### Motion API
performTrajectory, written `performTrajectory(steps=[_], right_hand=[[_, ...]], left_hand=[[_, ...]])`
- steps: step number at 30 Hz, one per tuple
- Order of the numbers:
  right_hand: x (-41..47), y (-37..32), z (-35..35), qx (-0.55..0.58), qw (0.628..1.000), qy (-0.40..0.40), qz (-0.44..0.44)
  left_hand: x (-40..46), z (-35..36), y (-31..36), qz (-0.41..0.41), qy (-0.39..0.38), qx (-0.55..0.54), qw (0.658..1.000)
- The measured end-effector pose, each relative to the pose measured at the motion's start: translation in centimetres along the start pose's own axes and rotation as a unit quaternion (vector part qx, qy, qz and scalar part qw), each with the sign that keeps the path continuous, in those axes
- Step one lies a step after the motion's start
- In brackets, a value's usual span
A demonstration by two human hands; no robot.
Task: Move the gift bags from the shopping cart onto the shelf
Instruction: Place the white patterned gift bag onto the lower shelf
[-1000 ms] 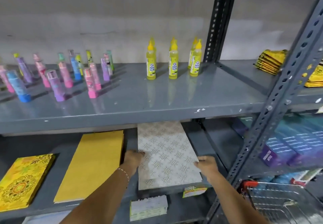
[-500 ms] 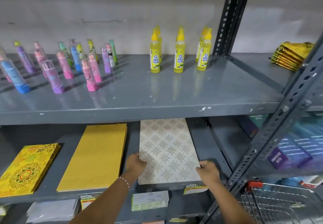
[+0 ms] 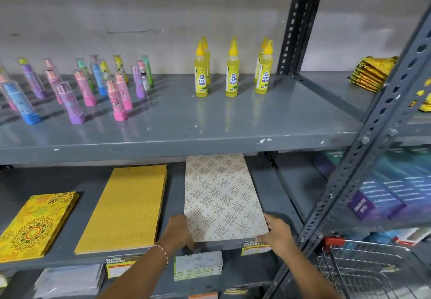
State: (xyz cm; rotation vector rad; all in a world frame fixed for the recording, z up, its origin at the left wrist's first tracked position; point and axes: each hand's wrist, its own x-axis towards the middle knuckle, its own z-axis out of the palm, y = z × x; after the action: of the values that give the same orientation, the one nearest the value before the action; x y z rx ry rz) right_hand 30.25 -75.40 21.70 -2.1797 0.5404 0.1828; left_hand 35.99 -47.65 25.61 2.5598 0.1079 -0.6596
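White patterned gift bag lies flat on the middle shelf, long axis running front edge to back; my left hand and right hand flank its front corners, fingers seemingly flat, not gripping; cart lower right.

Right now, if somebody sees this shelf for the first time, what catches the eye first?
Probably the two hands, left and right, pressing on the near corners of a white patterned bag lying flat on the middle shelf. Next, the yellow bags beside it on the left, then the yellow gum bottles standing upright on the upper shelf.
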Motion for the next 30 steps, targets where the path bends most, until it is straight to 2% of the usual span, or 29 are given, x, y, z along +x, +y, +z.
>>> performTrajectory(steps=[8, 18, 30], right_hand=[[-0.6, 0.5, -0.2, -0.021, 0.999, 0.016, -0.023], [0.6, -0.7, -0.6, -0.08, 0.997, -0.013, -0.005], [0.1, -1.3, -1.0, -0.057, 0.998, -0.028, 0.004]], left_hand=[[-0.6, 0.0, -0.3, 0.014, 0.012, -0.013, 1.0], [-1.2, 0.2, -0.4, 0.022, 0.02, -0.027, 0.999], [-0.4, 0.3, -1.0, 0.016, 0.033, -0.018, 0.999]])
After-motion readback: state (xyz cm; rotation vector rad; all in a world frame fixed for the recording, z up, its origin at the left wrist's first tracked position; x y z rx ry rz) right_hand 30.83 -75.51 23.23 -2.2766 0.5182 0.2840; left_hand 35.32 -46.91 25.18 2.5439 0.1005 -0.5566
